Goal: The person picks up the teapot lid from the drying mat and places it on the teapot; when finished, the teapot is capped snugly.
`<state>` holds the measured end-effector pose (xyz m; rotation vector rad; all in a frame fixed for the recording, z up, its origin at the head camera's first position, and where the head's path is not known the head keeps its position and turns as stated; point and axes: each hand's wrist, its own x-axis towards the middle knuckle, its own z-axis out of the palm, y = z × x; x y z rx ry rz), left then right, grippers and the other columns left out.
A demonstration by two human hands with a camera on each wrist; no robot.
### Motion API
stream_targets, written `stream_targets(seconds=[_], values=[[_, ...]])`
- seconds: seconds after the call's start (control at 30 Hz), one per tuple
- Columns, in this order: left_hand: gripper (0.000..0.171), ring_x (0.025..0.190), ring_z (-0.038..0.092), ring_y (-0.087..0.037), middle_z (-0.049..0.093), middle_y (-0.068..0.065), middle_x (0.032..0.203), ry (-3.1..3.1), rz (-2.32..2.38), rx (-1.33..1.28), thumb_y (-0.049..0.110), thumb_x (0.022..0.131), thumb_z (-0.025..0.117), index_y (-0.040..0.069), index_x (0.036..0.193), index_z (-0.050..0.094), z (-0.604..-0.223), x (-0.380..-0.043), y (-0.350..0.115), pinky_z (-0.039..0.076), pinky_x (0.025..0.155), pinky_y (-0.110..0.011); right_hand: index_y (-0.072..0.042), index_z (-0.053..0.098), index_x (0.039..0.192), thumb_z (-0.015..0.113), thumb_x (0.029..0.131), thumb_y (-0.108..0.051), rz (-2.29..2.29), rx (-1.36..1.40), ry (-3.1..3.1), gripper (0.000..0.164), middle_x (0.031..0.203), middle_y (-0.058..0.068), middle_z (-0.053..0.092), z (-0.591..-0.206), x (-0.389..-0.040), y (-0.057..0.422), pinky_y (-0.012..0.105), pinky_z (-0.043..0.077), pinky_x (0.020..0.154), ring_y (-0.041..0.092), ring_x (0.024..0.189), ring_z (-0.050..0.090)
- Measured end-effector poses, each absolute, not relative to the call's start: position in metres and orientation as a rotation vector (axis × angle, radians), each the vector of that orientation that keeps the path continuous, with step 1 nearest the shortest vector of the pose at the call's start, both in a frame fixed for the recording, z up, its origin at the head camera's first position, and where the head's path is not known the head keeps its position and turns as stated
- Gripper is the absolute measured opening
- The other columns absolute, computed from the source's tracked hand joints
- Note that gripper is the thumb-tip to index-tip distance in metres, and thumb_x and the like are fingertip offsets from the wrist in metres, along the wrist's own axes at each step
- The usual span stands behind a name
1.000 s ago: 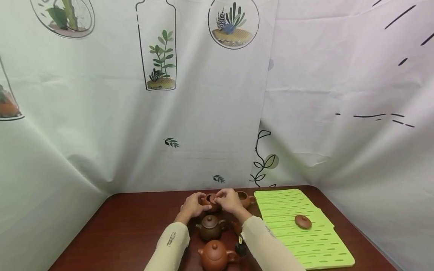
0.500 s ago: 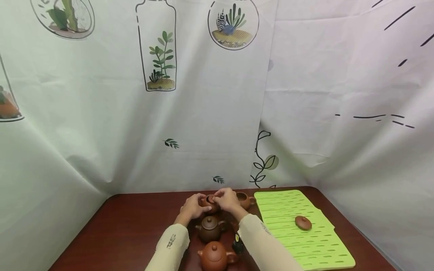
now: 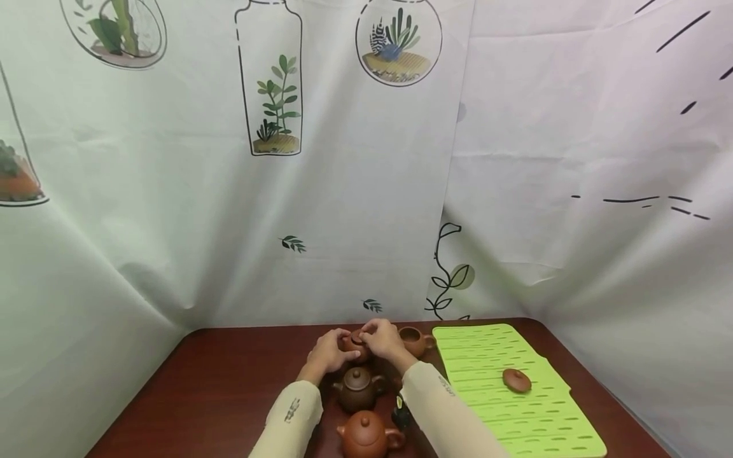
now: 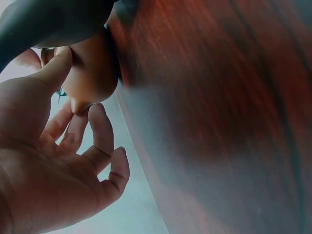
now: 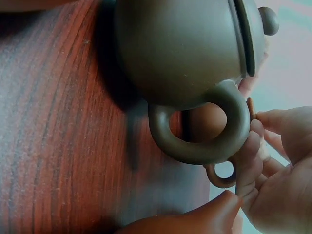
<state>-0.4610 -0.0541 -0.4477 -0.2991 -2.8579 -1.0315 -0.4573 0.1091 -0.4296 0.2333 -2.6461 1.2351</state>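
At the back of the table a small reddish-brown teapot (image 3: 356, 351) stands between both hands. My left hand (image 3: 328, 353) grips its body from the left. In the left wrist view the thumb lies on the near side of the clay teapot (image 4: 92, 73) and the fingers touch around its spout. My right hand (image 3: 382, 339) pinches the teapot lid (image 3: 357, 336) at the top opening. The lid's thin edge (image 5: 251, 108) shows by the right fingertips (image 5: 263, 117) in the right wrist view, where a dark teapot (image 5: 180, 53) hides much of the pot behind.
In front stand a dark brown lidded teapot (image 3: 357, 389) and an orange-brown lidded teapot (image 3: 364, 436). A lidless teapot (image 3: 413, 342) stands right of the hands. A loose lid (image 3: 517, 380) lies on the green mat (image 3: 532, 420). A small black object (image 3: 401, 413) sits by the right sleeve.
The lid in my right hand has come down flatter over the teapot's opening, covering the dark gap seen before. My left hand keeps its grip. The head view has shifted slightly.
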Motion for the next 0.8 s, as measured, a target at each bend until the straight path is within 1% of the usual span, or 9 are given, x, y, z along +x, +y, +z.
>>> stream_targets(seconds=[0.23, 0.43, 0.8], values=[[0.05, 0.115, 0.059, -0.036, 0.061, -0.011, 0.129, -2.872, -1.022, -0.268, 0.035, 0.083, 0.082, 0.016, 0.126, 0.065, -0.4484, -0.4618, -0.0544, 0.047, 0.085, -0.057, -0.01, 0.072, 0.093, 0.07, 0.092, -0.015, 1.22, 0.228, -2.709, 0.006, 0.073, -0.003, 0.065, -0.4318, -0.4602, 0.1062, 0.026, 0.047, 0.052, 0.01, 0.059, 0.059], [0.051, 0.113, 0.06, -0.036, 0.063, -0.011, 0.126, -2.87, -1.018, -0.296, 0.036, 0.083, 0.082, 0.016, 0.127, 0.064, -0.4493, -0.4656, -0.0529, 0.049, 0.083, -0.056, -0.012, 0.071, 0.092, 0.071, 0.092, -0.018, 1.235, 0.163, -2.721, 0.005, 0.072, -0.003, 0.064, -0.4349, -0.4645, 0.1069, 0.026, 0.047, 0.051, 0.01, 0.055, 0.059], [0.051, 0.115, 0.059, -0.036, 0.062, -0.011, 0.128, -2.886, -1.021, -0.294, 0.035, 0.083, 0.081, 0.016, 0.128, 0.064, -0.4485, -0.4635, -0.0528, 0.048, 0.084, -0.057, -0.012, 0.07, 0.093, 0.071, 0.093, -0.016, 1.262, 0.175, -2.708, 0.005, 0.061, -0.002, 0.062, -0.4387, -0.4642, 0.1076, 0.025, 0.046, 0.046, 0.01, 0.051, 0.057]])
